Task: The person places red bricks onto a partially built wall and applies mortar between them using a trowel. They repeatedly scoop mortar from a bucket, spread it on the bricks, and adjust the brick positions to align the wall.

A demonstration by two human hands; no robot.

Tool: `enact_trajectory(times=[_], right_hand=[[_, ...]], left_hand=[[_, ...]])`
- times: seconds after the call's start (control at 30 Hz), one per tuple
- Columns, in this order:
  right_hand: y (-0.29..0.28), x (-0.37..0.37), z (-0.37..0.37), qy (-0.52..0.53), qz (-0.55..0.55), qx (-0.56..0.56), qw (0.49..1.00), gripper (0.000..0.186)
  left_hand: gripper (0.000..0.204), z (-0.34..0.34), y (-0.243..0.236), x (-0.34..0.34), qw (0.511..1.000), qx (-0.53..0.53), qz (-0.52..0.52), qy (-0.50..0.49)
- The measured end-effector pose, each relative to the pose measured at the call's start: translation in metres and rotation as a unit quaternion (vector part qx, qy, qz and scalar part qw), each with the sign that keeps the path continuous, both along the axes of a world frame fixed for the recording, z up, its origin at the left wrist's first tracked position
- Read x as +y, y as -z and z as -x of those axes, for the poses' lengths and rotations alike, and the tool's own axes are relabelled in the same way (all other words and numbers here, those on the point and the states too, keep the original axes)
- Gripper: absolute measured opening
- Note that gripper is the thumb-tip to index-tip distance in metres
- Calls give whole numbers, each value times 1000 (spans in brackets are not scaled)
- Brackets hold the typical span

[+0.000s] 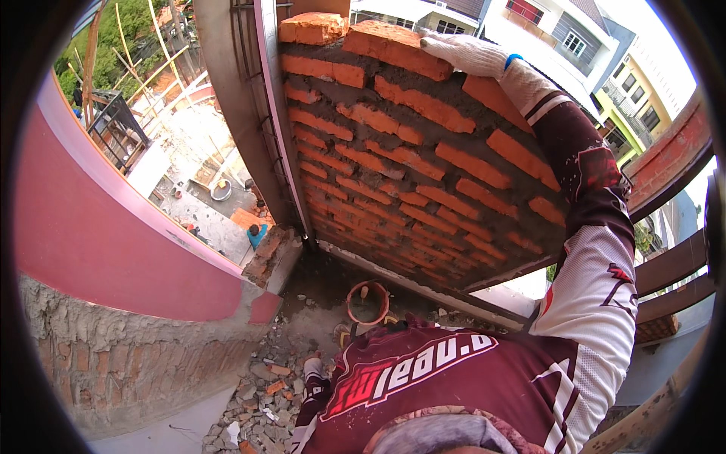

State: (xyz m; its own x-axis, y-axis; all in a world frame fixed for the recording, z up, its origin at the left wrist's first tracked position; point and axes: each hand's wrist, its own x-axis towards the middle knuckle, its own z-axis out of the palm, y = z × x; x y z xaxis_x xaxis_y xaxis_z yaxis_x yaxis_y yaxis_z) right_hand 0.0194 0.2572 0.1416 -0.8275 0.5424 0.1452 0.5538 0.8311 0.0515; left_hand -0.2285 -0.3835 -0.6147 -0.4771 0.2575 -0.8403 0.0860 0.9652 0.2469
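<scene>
My right hand (461, 50), in a white knitted glove, rests with fingers stretched out along a red brick (389, 47) on the top course of an unplastered brick wall (423, 155), which has grey mortar in its joints. Another brick (310, 30) lies at the left end of that course. My left hand (314, 368), also gloved, hangs low beside my body above broken rubble; its fingers are too small and partly hidden to read. A round bucket (367, 321) with a tool in it stands at the foot of the wall.
A curved pink parapet (128, 227) runs along the left, with a drop to a work yard (189, 174) and a person (255, 236) below. A concrete column (234, 91) borders the wall. Rubble (265, 393) covers the floor. Reddish beams (669, 163) stand at the right; houses rise beyond.
</scene>
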Motion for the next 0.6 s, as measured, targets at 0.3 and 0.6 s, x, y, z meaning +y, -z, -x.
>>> enact_trajectory(times=[0.3,0.6], right_hand=[[-11,-40,7,122,58,40,990,75],[-40,-39,-31,11,-34,95,995,76]], left_hand=[[62,-6,12,1,997,3,-22,-74],[51,-5,-12,7,992,20,-58,-114]])
